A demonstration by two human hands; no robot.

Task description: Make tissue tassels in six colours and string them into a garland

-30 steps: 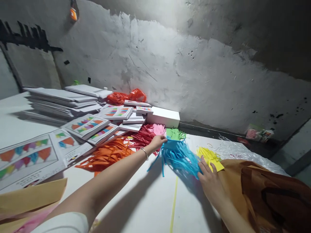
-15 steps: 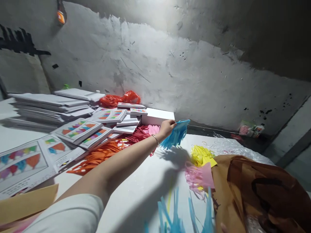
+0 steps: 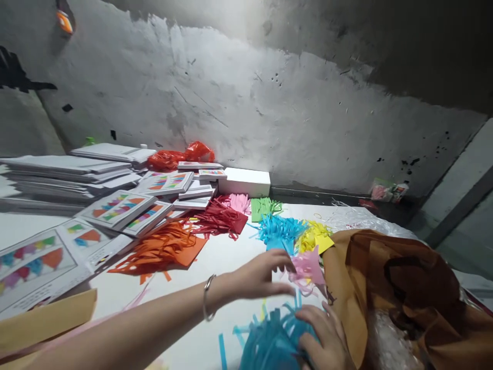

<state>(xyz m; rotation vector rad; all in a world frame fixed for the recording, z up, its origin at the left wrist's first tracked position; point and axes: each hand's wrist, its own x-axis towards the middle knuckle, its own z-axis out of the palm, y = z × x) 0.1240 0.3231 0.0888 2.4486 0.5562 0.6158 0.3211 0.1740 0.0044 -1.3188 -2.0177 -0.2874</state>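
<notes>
Nearer blue fringe (image 3: 267, 341), cut off below, partly under right hand (image 3: 324, 334)

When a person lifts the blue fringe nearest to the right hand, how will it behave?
The blue fringe would probably flop, since its narrow strips bend and splay loosely. It is likely light, as the strips look thin. Crossing strips may also tangle.

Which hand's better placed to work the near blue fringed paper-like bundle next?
Likely the right hand: it lies over the right side of the near blue fringed paper-like bundle. The left hand seems to hover open beyond that bundle, by the pale pink fringed sheet.
</notes>
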